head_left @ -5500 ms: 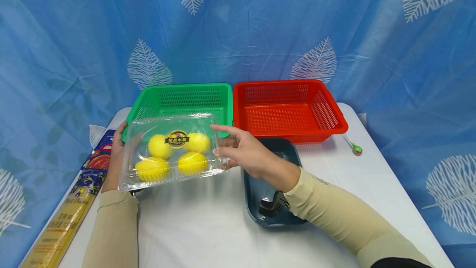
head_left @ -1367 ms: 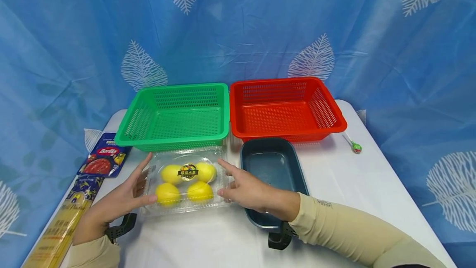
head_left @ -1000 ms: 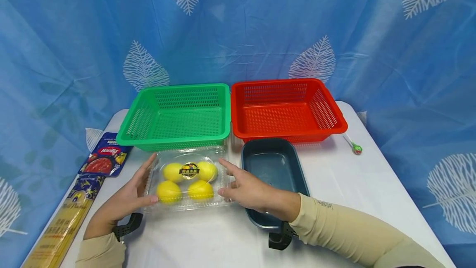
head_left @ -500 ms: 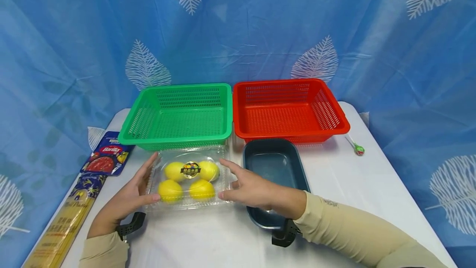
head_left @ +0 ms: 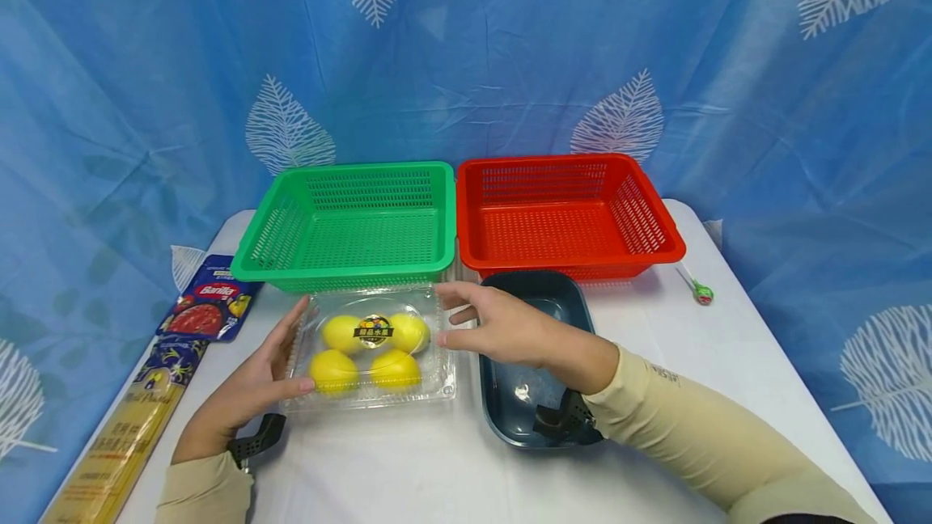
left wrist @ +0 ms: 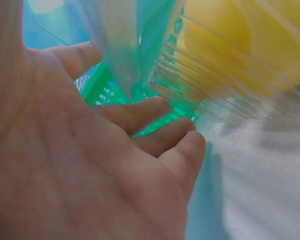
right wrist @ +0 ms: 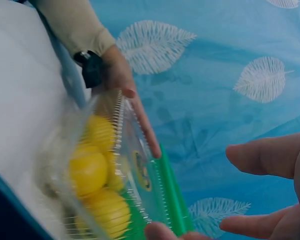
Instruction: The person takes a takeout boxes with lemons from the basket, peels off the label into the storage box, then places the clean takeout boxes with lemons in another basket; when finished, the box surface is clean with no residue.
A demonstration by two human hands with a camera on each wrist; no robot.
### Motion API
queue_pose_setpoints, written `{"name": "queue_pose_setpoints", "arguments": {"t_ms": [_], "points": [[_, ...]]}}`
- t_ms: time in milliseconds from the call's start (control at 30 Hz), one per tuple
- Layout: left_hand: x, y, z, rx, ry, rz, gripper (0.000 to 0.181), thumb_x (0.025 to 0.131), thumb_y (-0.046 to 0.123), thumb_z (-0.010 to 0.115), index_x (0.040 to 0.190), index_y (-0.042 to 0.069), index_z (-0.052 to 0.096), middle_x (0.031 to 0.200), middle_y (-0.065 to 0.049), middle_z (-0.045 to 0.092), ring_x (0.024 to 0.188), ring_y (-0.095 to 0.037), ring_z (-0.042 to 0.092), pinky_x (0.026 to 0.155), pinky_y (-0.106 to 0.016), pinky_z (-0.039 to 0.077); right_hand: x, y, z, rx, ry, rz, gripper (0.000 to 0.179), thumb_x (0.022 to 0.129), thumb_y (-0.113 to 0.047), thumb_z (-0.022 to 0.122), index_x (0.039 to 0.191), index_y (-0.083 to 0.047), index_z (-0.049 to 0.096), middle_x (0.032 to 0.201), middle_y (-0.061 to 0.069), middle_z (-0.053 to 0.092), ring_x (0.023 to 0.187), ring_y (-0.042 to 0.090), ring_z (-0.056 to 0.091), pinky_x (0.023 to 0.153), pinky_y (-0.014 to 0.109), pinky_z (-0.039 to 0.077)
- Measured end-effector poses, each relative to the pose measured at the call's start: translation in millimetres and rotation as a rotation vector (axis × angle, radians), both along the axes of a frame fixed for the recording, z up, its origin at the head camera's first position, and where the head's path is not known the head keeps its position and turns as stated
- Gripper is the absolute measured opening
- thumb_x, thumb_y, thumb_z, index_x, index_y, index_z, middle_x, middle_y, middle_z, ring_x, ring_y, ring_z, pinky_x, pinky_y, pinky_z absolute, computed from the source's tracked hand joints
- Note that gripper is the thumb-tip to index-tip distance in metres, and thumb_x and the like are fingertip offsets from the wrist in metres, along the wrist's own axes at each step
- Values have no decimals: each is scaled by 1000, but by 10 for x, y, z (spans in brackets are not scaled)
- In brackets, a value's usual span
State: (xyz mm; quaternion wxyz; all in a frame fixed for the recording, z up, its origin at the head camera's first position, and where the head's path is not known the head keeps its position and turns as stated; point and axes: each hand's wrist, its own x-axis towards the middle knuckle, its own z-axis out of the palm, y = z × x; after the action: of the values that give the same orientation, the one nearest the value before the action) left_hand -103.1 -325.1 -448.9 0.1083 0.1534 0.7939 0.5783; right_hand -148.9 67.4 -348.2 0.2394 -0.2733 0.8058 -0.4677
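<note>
White table, blue curtain behind! Head view: clear fruit box on the near side of the green basket, left hand and right hand flanking it, seemingly positioning it; lifting would need both closing. Left wrist: fingers relaxed, contact unclear. Right wrist: fingers spread, holding nothing.

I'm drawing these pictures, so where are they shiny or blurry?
Head view: mostly sharp, with shiny streaks on the clear box and a bright spot in the dark blue tray; left wrist view: the yellow fruit looks soft and blurry; right wrist view: part of the box is smeared, but the leafy curtain looks clearer.
</note>
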Motion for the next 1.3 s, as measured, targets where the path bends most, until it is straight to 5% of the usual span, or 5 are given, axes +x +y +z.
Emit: {"name": "queue_pose_setpoints", "arguments": {"t_ms": [400,933,1000,1100,1300], "points": [[5,9,-20,15,7,9,110,92,3,76,172,32,5,175,-5,-7,156,-41,-12,107,-4,18,-254,-464,102,9,143,115,31,99,-14,76,127,-2,72,104,-6,72,96,8,67,85,23,56],[5,12,-35,20,11,15,109,93,6,77,172,28,5,175,-5,-6,156,-42,-12,117,-14,13,-474,-1106,81,424,335,229,21,96,-22,82,112,-9,77,89,-10,62,86,7,56,84,20,47],[5,9,-36,26,19,12,109,93,5,77,172,26,5,175,-6,-6,156,-43,-12,110,-7,16,-481,-1149,75,443,361,236,14,95,-22,83,96,-12,74,80,-11,53,78,5,49,82,20,44],[4,1,-43,37,31,2,108,93,2,76,172,25,5,175,-8,-6,155,-44,-12,107,-4,19,-476,-1202,57,472,385,265,35,96,-22,82,73,-15,57,69,-8,33,64,7,32,68,22,35],[-8,-12,-63,45,41,-9,107,94,3,75,172,31,6,175,-10,-4,156,-44,-11,108,-5,19,-429,-1271,12,523,393,270,61,96,-24,82,60,-18,34,61,-4,15,54,11,14,57,25,21]]}}
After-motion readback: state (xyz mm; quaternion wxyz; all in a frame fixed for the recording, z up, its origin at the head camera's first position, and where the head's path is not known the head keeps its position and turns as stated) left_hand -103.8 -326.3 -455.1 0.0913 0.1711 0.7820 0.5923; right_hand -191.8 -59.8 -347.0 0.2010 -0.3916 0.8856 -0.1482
